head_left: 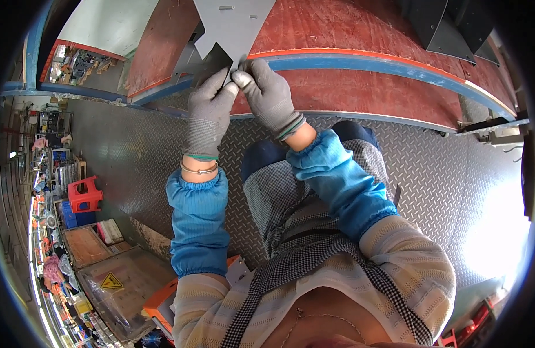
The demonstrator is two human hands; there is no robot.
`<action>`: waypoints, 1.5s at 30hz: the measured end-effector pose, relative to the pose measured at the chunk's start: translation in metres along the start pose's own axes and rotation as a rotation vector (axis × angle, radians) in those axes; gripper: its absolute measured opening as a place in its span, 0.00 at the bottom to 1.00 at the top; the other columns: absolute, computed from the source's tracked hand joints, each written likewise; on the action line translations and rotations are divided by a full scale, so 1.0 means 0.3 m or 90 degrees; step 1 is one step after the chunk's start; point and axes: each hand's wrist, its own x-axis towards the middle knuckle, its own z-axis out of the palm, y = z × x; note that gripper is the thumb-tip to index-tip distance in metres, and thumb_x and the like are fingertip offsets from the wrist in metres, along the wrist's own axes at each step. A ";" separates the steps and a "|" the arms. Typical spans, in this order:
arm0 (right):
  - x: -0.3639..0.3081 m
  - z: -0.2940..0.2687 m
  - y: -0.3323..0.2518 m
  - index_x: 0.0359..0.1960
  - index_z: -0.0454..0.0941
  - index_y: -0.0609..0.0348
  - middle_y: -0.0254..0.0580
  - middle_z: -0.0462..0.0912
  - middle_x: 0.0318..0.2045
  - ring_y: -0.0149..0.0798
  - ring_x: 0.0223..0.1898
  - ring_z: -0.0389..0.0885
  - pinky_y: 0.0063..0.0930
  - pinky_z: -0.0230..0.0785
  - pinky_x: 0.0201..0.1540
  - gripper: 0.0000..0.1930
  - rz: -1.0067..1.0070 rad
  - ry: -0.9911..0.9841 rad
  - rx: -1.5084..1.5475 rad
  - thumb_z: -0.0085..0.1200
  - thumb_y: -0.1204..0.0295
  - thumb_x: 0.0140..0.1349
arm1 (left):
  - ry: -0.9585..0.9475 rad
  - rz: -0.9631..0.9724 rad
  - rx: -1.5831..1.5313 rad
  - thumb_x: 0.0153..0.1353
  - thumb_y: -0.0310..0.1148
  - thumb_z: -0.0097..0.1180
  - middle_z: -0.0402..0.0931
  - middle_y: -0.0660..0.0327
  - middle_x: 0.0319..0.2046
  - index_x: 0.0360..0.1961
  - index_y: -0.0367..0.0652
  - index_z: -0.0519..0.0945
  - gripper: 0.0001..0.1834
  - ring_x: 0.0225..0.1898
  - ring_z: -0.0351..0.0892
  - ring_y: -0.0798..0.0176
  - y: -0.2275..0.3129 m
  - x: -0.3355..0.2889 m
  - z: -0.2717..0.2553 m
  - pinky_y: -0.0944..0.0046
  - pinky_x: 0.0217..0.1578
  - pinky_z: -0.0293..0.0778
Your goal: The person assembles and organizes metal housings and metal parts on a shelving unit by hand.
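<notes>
A grey sheet-metal part [235, 26] with small studs lies at the bench's front edge, and a dark metal flange [217, 60] shows at its near end. My left hand [210, 110], in a grey knitted glove, is closed at this flange with its thumb turned to the right. Close beside it, my right hand [270, 95] wears the same kind of glove. Its thumb and fingers are pinched together at the part's near corner. Whatever lies between those right fingertips is too small or hidden to make out.
The red-topped bench [331, 26] has a blue frame rail [360, 62] and a lower red shelf [366, 95]. Dark bent metal parts [453, 29] stand at far right. A red stool [85, 194] and a cabinet with a yellow warning sign [119, 284] are at left.
</notes>
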 end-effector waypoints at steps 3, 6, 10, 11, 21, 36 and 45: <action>0.008 -0.002 -0.004 0.47 0.75 0.60 0.55 0.84 0.34 0.55 0.37 0.86 0.37 0.77 0.38 0.11 -0.010 -0.007 -0.038 0.57 0.67 0.71 | -0.010 -0.009 -0.034 0.69 0.32 0.56 0.80 0.52 0.49 0.58 0.36 0.80 0.19 0.50 0.80 0.58 0.007 -0.001 0.001 0.59 0.54 0.75; 0.000 -0.005 0.005 0.47 0.75 0.60 0.54 0.83 0.33 0.55 0.38 0.86 0.39 0.77 0.39 0.10 -0.008 -0.016 -0.050 0.57 0.69 0.70 | -0.018 -0.018 -0.031 0.69 0.32 0.56 0.80 0.52 0.48 0.58 0.37 0.80 0.19 0.50 0.80 0.59 0.005 0.000 0.002 0.59 0.54 0.75; -0.004 -0.009 0.009 0.46 0.75 0.59 0.54 0.82 0.32 0.57 0.38 0.85 0.40 0.77 0.38 0.09 -0.060 -0.007 -0.058 0.57 0.71 0.69 | -0.013 -0.012 -0.012 0.69 0.32 0.56 0.79 0.54 0.48 0.58 0.37 0.80 0.19 0.49 0.80 0.59 0.007 -0.004 0.001 0.60 0.53 0.75; -0.003 -0.010 0.009 0.45 0.76 0.59 0.53 0.82 0.32 0.57 0.37 0.85 0.40 0.77 0.37 0.08 -0.084 0.002 -0.092 0.57 0.71 0.68 | -0.009 -0.019 -0.013 0.69 0.32 0.56 0.79 0.54 0.48 0.58 0.36 0.80 0.19 0.49 0.80 0.59 0.008 -0.006 0.001 0.60 0.53 0.75; 0.052 -0.023 0.014 0.40 0.76 0.55 0.49 0.81 0.26 0.55 0.29 0.83 0.45 0.75 0.29 0.08 -0.177 0.015 -0.295 0.58 0.65 0.68 | 0.003 0.017 -0.019 0.68 0.30 0.57 0.81 0.54 0.47 0.56 0.36 0.81 0.17 0.48 0.80 0.58 -0.009 0.023 0.008 0.59 0.53 0.75; 0.024 -0.038 -0.034 0.47 0.77 0.58 0.52 0.81 0.34 0.56 0.40 0.83 0.45 0.75 0.41 0.11 -0.116 0.004 -0.143 0.58 0.70 0.64 | -0.012 0.015 -0.021 0.65 0.26 0.56 0.79 0.54 0.50 0.56 0.35 0.81 0.18 0.52 0.78 0.56 -0.012 0.005 0.000 0.58 0.56 0.72; 0.065 -0.061 0.022 0.39 0.77 0.58 0.48 0.81 0.34 0.54 0.38 0.82 0.45 0.75 0.39 0.08 -0.226 -0.038 -0.171 0.59 0.70 0.62 | -0.012 -0.021 -0.053 0.66 0.27 0.55 0.80 0.54 0.50 0.56 0.34 0.80 0.18 0.52 0.78 0.58 -0.001 0.017 -0.003 0.59 0.58 0.71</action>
